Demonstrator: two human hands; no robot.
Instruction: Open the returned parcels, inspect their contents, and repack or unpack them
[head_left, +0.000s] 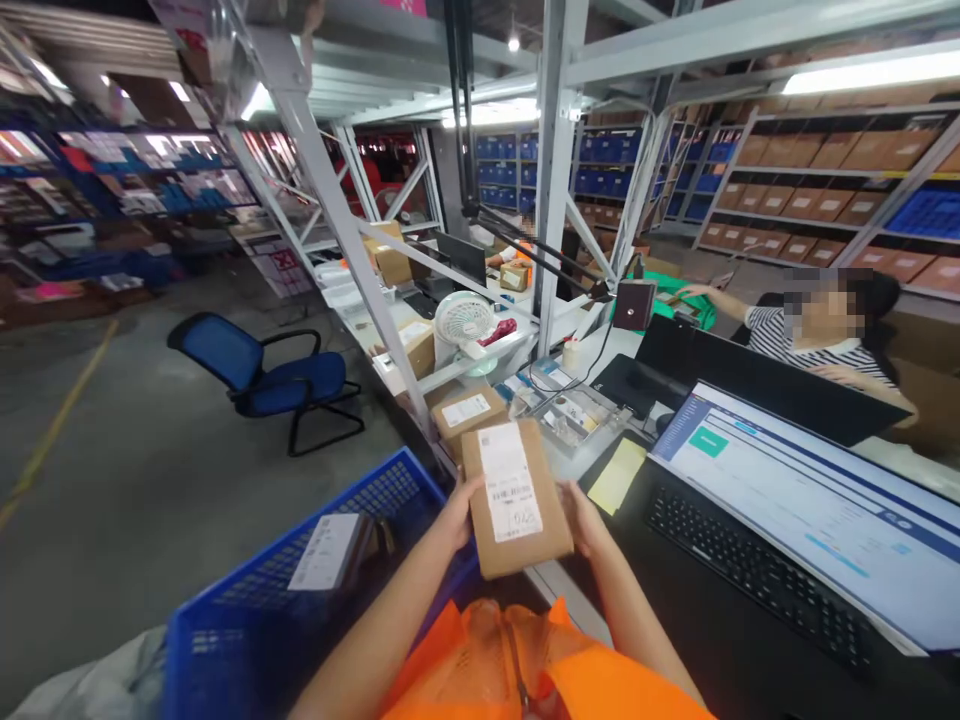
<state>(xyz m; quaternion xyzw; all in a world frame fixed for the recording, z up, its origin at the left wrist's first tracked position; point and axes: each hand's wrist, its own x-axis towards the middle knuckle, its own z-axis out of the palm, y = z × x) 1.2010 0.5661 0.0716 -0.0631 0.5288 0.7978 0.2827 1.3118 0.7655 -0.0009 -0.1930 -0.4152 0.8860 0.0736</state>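
A brown cardboard box [551, 510] with a white shipping label on its upper face is held up in front of my body, between both hands. My left hand [459, 508] grips its left side, with the thumb along the edge. On the opposite side my right hand [581, 515] is closed against the box, its fingers partly hidden behind it. Just beyond stands another labelled cardboard box [480, 428] at the desk's end. Below and left is a blue plastic crate [225, 610] holding a dark package [330, 552] with a white label.
A computer monitor [787, 510], a black keyboard [750, 570] and yellow paper [619, 475] are on the desk at right. A grey metal post [352, 240] rises beside the boxes. A blue chair [277, 375] stands left. A co-worker [817, 335] sits across the desk.
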